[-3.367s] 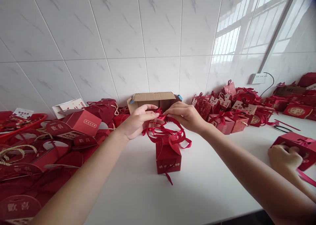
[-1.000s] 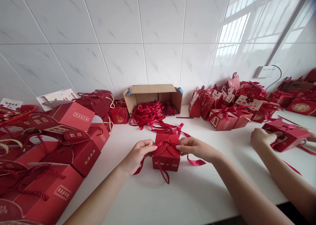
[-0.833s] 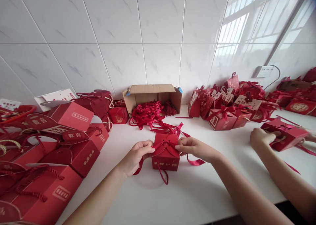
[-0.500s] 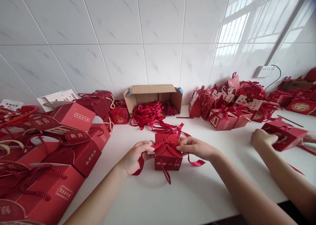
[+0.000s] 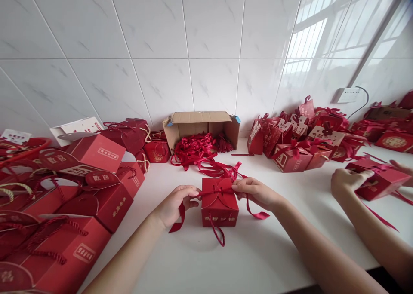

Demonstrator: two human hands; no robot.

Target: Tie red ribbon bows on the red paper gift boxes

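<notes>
The white tabletop carries a small cubic red cardboard box, a brown cardboard carton, loose shiny red ribbons and heaped red cardboard gift boxes.

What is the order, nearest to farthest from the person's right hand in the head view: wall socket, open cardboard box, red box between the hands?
1. Red box: just left of the right hand.
2. Cardboard box: farther back, behind the first.
3. Wall socket: farthest, back and to the right.

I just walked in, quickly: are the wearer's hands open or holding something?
Left hand: closed, pinching the red ribbon.
Right hand: closed, pinching the red ribbon.
</notes>
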